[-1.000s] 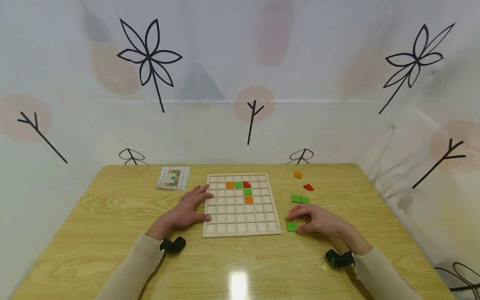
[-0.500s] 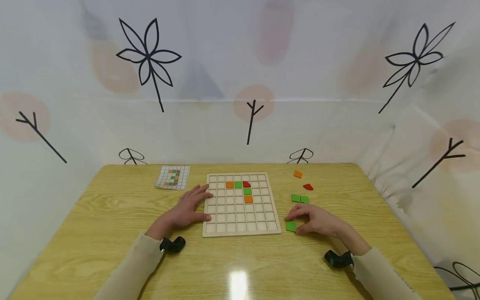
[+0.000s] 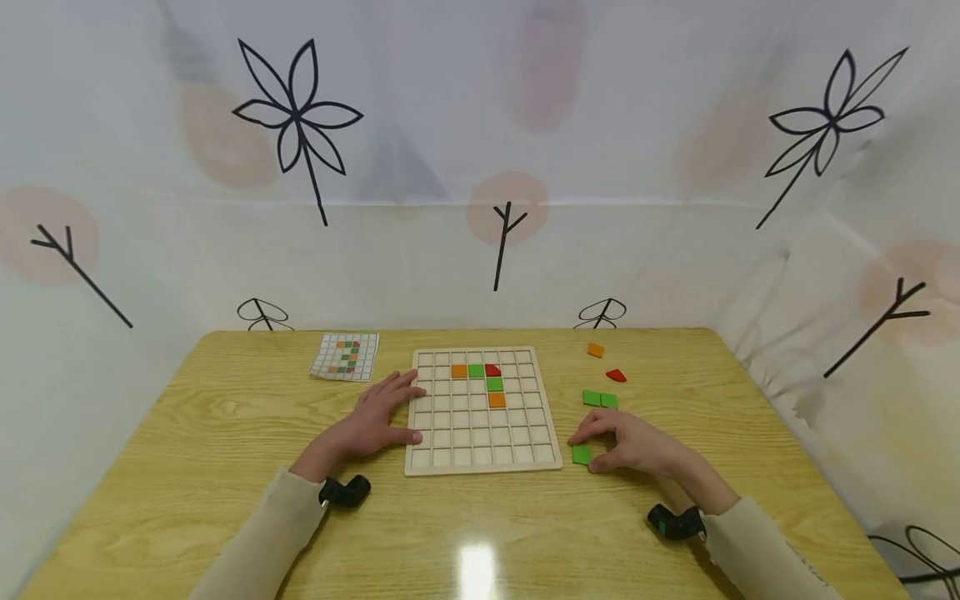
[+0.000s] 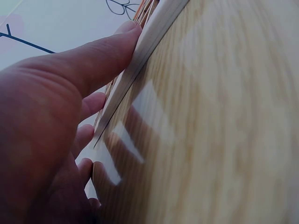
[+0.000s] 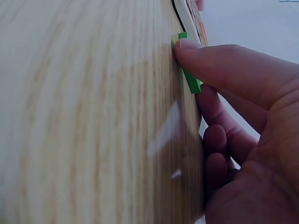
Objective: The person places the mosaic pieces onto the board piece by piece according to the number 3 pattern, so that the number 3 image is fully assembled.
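Observation:
A wooden grid board lies on the table. In its upper rows sit an orange square tile, a green tile, a red rounded-corner tile, a second green tile and a second orange tile. My left hand rests spread along the board's left edge, its thumb on the rim. Just right of the board, my right hand pinches a loose green square tile between thumb and finger. In the right wrist view the thumb covers part of that green tile.
A printed pattern card lies at the back left. Right of the board are two adjoining green tiles, a red piece and an orange tile. A patterned cloth hangs behind the wooden table.
My right hand and the green tile at its fingertips have shifted very slightly left. The left hand and the board stay in place.

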The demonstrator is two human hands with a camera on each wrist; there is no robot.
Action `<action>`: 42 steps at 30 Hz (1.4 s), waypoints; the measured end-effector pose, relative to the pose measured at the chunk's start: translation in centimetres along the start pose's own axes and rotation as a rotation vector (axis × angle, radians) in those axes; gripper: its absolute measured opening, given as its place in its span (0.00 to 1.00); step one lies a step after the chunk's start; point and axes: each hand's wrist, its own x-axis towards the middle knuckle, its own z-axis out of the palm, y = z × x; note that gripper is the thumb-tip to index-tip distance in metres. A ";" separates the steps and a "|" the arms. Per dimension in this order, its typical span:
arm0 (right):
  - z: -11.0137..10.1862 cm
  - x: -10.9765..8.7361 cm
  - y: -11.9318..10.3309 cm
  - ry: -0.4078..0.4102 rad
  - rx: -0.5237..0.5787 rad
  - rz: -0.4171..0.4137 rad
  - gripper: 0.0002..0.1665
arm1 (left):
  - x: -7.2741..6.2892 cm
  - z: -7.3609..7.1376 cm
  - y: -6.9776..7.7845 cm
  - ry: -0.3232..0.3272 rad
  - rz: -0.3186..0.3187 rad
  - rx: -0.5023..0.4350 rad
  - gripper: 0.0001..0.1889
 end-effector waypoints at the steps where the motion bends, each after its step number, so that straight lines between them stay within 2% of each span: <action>1: 0.0 0.0 0.0 0.002 -0.003 0.005 0.20 | 0.0 0.0 0.0 -0.002 -0.001 0.001 0.35; 10: -0.1 0.0 -0.3 -0.005 -0.019 0.031 0.20 | 0.0 0.1 -0.1 0.007 0.006 0.003 0.35; 24: 0.0 0.1 0.0 0.023 -0.097 0.012 0.17 | -0.1 0.0 0.0 -0.002 -0.005 -0.008 0.35; 33: 0.1 0.2 -0.4 0.039 -0.056 0.041 0.20 | -0.1 0.0 0.1 -0.002 -0.008 -0.016 0.36; 42: 0.2 0.4 -0.5 0.043 -0.079 0.045 0.21 | -0.1 0.1 0.0 0.002 -0.003 -0.018 0.35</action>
